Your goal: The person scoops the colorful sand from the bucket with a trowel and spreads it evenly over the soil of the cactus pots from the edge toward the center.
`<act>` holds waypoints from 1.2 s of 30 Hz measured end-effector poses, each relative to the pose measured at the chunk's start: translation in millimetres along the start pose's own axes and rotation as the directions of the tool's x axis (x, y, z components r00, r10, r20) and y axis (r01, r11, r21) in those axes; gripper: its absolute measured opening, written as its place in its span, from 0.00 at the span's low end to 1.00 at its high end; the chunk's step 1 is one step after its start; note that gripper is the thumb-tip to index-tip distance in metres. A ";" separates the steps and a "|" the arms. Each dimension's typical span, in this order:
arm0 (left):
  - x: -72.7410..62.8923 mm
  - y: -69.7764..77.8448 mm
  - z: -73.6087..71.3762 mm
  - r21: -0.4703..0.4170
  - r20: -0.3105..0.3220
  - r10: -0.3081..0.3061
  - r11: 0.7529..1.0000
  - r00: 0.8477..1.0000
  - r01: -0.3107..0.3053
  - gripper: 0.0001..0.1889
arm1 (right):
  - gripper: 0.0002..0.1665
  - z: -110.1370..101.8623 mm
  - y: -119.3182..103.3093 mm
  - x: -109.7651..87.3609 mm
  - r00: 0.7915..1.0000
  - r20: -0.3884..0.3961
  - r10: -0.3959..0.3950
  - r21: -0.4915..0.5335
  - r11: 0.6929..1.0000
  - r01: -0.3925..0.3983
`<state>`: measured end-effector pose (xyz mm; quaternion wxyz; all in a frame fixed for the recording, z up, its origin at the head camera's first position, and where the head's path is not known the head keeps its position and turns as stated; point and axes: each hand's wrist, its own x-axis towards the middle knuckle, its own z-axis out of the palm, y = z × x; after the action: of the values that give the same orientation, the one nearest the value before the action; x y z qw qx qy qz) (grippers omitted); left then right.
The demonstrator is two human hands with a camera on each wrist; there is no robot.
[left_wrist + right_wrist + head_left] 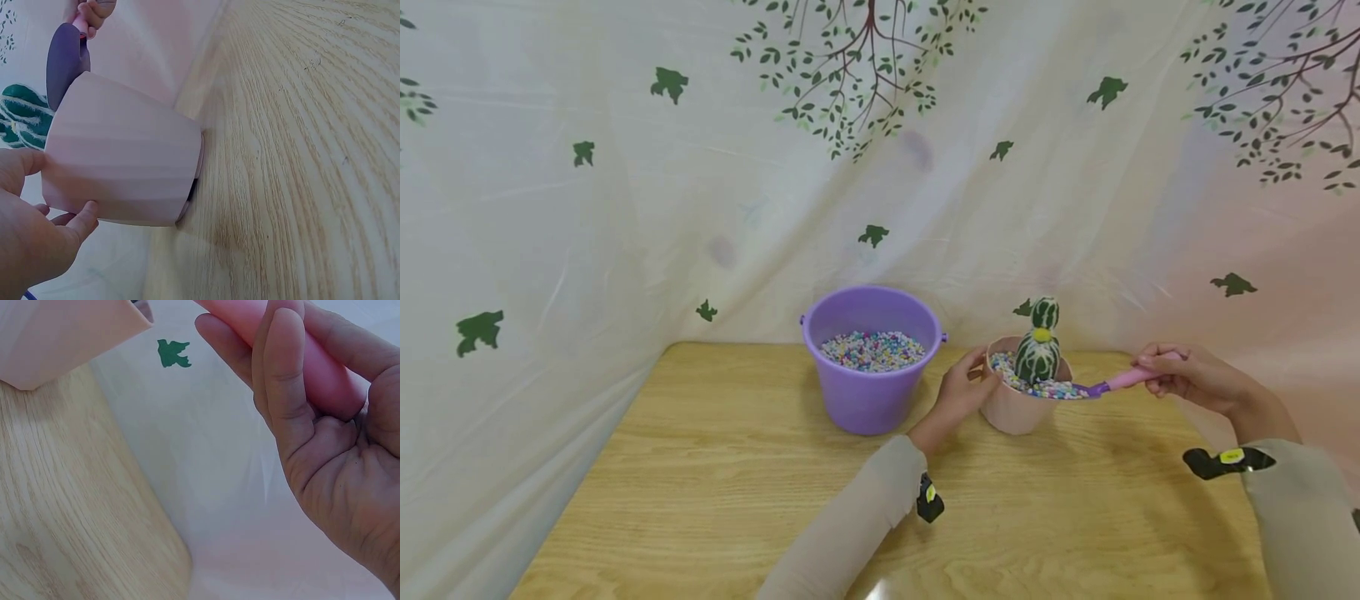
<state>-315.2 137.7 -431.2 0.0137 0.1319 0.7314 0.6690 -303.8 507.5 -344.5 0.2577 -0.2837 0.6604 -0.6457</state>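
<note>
A pale pink flowerpot (1017, 414) stands on the wooden table, holding a green-and-white striped cactus (1037, 358) with a yellow band and multicoloured beads (1004, 367). My left hand (958, 390) grips the pot's left side, thumb near the rim and fingertips on the outer wall (125, 150). From the right, my right hand (1183, 379) holds a small trowel by its pink handle (312, 375). Its purple blade (64, 65), loaded with beads (1060, 390), lies over the pot's front right rim. The left wrist view shows the blade's underside beside the rim.
Left of the pot stands a purple bucket (868, 400) with many small multicoloured beads (872, 351) inside. The wooden table (715, 500) ends at the back against a pale curtain (760, 208) printed with leaves and birds.
</note>
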 end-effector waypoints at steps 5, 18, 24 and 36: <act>-0.7 -0.4 3.7 0.020 -0.039 0.003 1.000 0.999 -0.003 0.30 | 0.30 -0.2 -2.2 1.9 1.000 -0.004 0.001 -0.020 1.000 -0.001; -4.1 1.1 10.3 -0.002 -0.051 -0.065 0.998 0.997 0.065 0.34 | 0.30 -1.6 -5.7 5.4 1.000 -0.009 0.024 -0.042 0.999 -0.025; -4.4 -0.2 5.8 -0.019 -0.029 -0.071 0.997 0.997 0.071 0.32 | 0.30 -1.0 -5.1 4.4 0.999 -0.011 0.036 -0.038 0.999 -0.036; -7.7 -0.5 4.7 0.005 -0.039 0.006 1.000 0.999 -0.006 0.32 | 0.29 -2.5 -4.9 4.2 0.999 -0.018 0.044 -0.041 0.998 -0.045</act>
<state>-307.0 140.6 -433.3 -0.0030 0.1210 0.7329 0.6695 -308.4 506.3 -339.4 0.2605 -0.2686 0.6818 -0.6286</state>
